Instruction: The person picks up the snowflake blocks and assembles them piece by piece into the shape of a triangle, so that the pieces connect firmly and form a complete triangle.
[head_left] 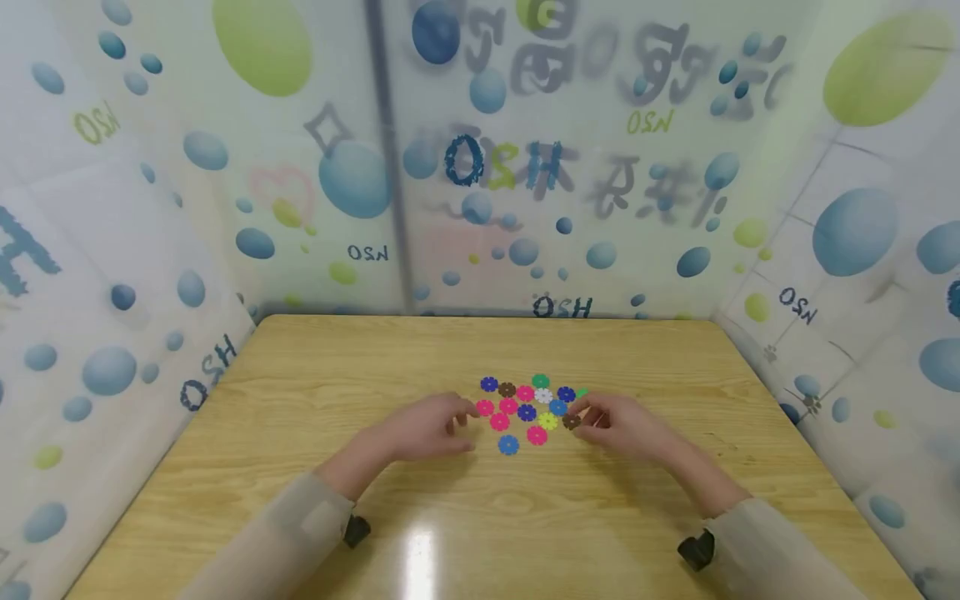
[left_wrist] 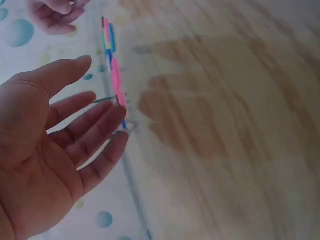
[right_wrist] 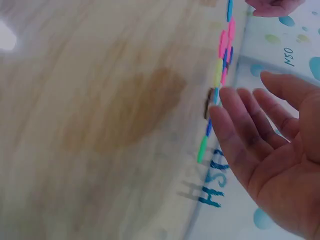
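Small notched plastic discs in several colours lie flat in a loose group on the wooden table. My left hand [head_left: 431, 427] hovers at the group's left side, its relaxed fingers near a pink disc [head_left: 485, 407]. In the left wrist view this hand's palm and loosely bent fingers hold nothing. On the other side, my right hand [head_left: 618, 423] has its fingertips by a brown disc [head_left: 572, 421] and partly hides a green disc [head_left: 582, 393]. The right wrist view shows loosely bent fingers with nothing in them. A light blue disc [head_left: 508, 445] lies nearest me, below a bright pink disc [head_left: 537, 435].
The wooden table [head_left: 480, 517] has panels with bubble patterns and H2O lettering on three sides, the back panel [head_left: 480, 250] rising at its far edge. A yellow disc [head_left: 548, 421] and a white disc [head_left: 543, 396] lie within the group.
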